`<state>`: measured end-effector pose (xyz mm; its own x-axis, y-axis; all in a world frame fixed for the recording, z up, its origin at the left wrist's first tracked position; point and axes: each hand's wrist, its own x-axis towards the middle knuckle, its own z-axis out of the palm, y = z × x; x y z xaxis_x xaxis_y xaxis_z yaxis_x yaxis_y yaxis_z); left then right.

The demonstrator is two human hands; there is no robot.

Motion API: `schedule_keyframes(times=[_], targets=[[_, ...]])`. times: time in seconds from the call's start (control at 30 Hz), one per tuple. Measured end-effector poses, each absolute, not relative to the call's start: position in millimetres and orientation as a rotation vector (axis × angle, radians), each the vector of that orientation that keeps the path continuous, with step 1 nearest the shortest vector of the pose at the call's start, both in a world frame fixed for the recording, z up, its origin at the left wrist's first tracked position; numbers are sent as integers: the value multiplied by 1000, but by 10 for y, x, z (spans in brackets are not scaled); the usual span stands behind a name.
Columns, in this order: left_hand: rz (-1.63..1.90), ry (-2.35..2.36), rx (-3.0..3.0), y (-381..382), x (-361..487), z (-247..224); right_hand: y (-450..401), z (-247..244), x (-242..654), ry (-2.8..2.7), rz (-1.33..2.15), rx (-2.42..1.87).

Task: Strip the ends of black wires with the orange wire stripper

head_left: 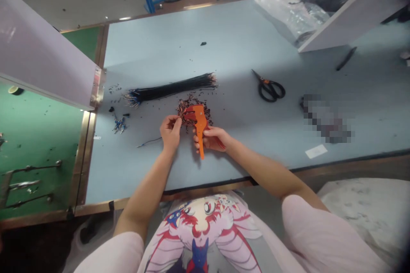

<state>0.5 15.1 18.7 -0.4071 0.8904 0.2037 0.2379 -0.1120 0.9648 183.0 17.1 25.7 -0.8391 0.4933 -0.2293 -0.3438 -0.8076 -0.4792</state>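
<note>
An orange and red wire stripper (201, 124) is held in my right hand (214, 138), its fingers wrapped round the handle. My left hand (171, 130) pinches a thin black wire (151, 141) beside the tool's red jaws; the wire's blue-tipped end sticks out to the left. Below the jaws lies a pile of small dark and coppery scraps (207, 113). A long bundle of black wires (173, 88) lies just beyond, with blue tips at its left end and bare ends at its right.
Black scissors (270, 90) lie to the right, near a blurred-out object (326, 118) and a white label (316, 151). Loose blue-tipped pieces (119, 124) are at the left. White panels (45, 51) stand at both sides; a plastic bag (285, 10) lies at the back right.
</note>
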Motion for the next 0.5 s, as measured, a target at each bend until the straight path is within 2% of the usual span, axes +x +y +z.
schedule_keyframes(times=[0.2,0.5], targets=[[1542,1496,1225,90,117,245,189,184,1834,-555,2603,-334],[1362,1416,1345,89,142,193,201,177,1831,-498,2598,-338]])
